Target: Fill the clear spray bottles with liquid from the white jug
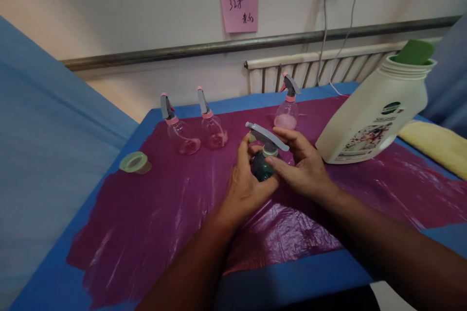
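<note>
A green spray bottle (263, 167) with a grey spray head and pale green collar is held between my two hands over the purple plastic sheet. My left hand (248, 175) wraps round the body of the bottle from the left. On the other side, my right hand (304, 165) has its thumb and fingers closed at the collar, just under the grey head. Much of the bottle's body is hidden by the fingers. Behind my hands stands a clear spray bottle (286, 119) with a pink collar and some pinkish liquid.
Two more pink-collared spray bottles, one (182, 138) left of another (214, 132), stand at the back left. A pale green cup-like piece (134, 162) lies nearer. At right are a big cream jug (379, 112) and a folded yellow cloth (438, 143). A radiator (310, 65) runs behind.
</note>
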Action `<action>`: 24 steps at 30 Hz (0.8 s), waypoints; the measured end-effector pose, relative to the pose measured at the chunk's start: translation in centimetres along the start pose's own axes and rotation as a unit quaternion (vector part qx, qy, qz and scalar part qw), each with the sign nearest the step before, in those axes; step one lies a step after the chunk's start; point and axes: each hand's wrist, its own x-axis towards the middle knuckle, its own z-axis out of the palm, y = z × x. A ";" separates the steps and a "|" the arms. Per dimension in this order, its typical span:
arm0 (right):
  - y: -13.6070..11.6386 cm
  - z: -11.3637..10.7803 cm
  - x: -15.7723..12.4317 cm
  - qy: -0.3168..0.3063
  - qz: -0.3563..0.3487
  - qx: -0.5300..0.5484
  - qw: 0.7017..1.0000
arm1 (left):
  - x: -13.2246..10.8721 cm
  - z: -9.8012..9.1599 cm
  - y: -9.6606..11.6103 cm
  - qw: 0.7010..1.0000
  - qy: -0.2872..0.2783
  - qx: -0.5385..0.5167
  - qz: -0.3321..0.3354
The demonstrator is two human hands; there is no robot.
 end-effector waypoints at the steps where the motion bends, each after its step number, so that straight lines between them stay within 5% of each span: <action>1: 0.0 0.0 0.0 -0.003 0.001 0.002 1.000 | 0.0 0.0 0.0 1.000 0.000 -0.002 0.000; 8: -0.7 -0.1 0.0 -0.033 0.010 0.034 0.999 | 0.1 -0.1 0.0 1.000 -0.006 -0.011 0.006; 16: 0.1 0.1 0.0 0.014 -0.005 0.009 1.000 | -0.1 -0.1 -0.2 1.000 0.001 0.005 -0.007; 24: -0.8 -0.3 -0.1 -0.034 -0.002 0.039 0.999 | 0.1 0.0 -0.1 1.000 0.001 -0.003 -0.002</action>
